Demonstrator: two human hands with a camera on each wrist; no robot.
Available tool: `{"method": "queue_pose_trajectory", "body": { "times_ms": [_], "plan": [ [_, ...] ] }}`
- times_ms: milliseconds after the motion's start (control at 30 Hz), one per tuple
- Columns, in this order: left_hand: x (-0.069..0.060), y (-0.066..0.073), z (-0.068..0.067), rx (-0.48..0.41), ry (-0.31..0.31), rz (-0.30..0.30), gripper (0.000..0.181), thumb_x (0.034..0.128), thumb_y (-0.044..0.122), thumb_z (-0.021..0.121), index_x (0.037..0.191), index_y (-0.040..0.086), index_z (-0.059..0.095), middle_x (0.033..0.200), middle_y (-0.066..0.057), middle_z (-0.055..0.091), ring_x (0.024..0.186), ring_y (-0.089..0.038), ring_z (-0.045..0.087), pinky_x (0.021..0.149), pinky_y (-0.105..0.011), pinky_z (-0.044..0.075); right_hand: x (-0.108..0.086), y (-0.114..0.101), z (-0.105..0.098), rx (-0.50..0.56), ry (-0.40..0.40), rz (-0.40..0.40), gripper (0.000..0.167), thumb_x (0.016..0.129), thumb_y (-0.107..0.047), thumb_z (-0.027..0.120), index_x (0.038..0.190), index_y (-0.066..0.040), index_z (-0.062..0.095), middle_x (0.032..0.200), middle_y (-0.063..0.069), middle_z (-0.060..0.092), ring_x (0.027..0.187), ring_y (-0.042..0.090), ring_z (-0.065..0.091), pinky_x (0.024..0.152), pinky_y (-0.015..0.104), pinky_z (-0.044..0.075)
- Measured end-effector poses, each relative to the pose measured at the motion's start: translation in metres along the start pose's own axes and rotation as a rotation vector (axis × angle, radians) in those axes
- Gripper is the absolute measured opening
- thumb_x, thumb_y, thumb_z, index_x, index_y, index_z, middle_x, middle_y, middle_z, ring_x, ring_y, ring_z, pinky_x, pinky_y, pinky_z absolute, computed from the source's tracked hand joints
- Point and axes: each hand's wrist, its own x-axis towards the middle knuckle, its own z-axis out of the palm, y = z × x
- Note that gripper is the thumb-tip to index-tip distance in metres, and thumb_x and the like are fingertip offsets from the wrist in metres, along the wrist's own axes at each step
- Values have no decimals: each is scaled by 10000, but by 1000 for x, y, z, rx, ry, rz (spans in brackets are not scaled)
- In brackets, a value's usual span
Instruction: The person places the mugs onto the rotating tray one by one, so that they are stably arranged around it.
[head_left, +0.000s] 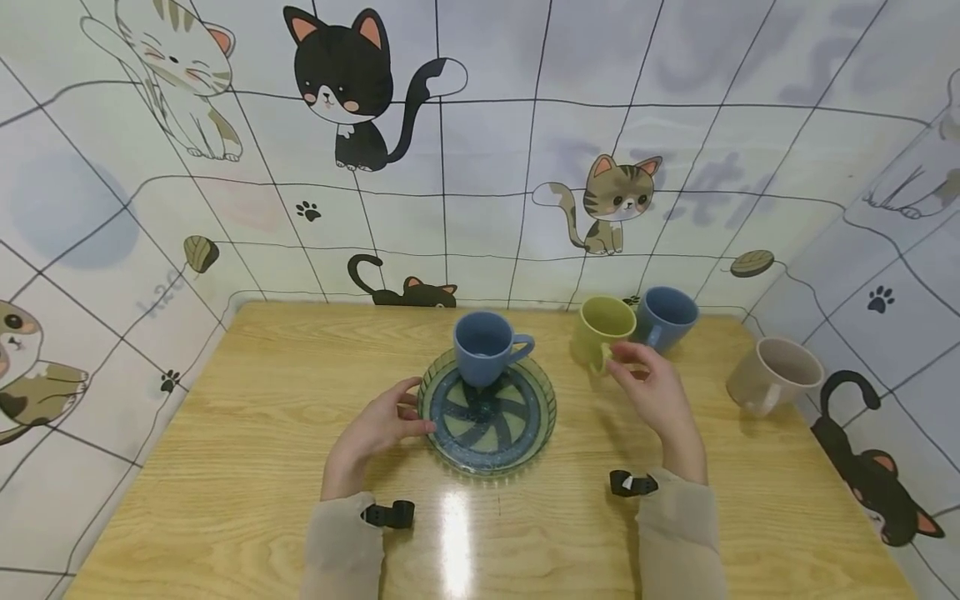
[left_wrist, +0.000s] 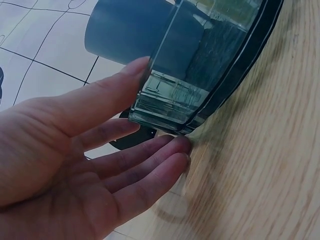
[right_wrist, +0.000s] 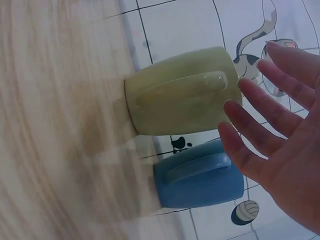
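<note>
A blue mug (head_left: 480,354) stands upright towards the back of a ribbed, greenish glass plate (head_left: 486,458) with a raised rim and a dark swirl pattern. At the plate's left side is my left hand (head_left: 378,425); in the left wrist view its thumb (left_wrist: 117,95) meets the rim, while the other fingers lie loosely extended near the base. My right hand (head_left: 652,392) is by the handle of a yellow-green mug (head_left: 596,325). The right wrist view shows its fingers (right_wrist: 272,117) spread and nearly straight close to this mug, with nothing held.
Just behind and right of the yellow-green mug stands another blue mug (head_left: 670,312). A beige mug (head_left: 757,375) sits farther right, near the edge of the wooden table (head_left: 247,467). Walls with cat drawings (head_left: 495,233) border the table at the back and sides.
</note>
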Motion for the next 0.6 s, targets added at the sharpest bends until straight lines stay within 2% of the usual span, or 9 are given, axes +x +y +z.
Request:
{"method": "queue_pose_trajectory", "body": {
  "times_ms": [133, 367, 467, 600],
  "plan": [
    [1, -1, -1, 1, 0, -7, 809, 857, 138, 776, 1522, 71, 320, 1325, -207, 509, 1116, -321, 572, 819, -430, 514, -3, 7, 2, -2, 25, 48, 342, 968, -226, 644, 1209, 16, 624, 1171, 162, 639, 1047, 225, 571, 798, 197, 456],
    [1, -2, -2, 10, -2, -9, 839, 846, 135, 786, 1530, 78, 304, 1331, -201, 507, 1108, -309, 576, 821, -427, 512, -6, 17, 9, 20, 65, 106, 323, 968, -201, 643, 1206, 17, 628, 1180, 170, 634, 1017, 231, 581, 781, 168, 456],
    [1, -2, -1, 9, -7, -10, 848, 845, 146, 789, 1535, 88, 299, 1336, -193, 501, 1108, -300, 573, 823, -422, 510, -7, 24, 12, 64, 63, 137, 327, 964, -166, 644, 1214, 42, 615, 1190, 199, 626, 987, 197, 589, 767, 149, 469],
    [2, -3, 1, 16, -10, -5, 874, 831, 158, 803, 1538, 89, 293, 1339, -194, 506, 1129, -317, 561, 841, -433, 507, -9, 34, 19, 146, 53, 190, 325, 957, -101, 639, 1224, 81, 594, 1192, 245, 610, 932, 120, 598, 744, 199, 519]
  ]
}}
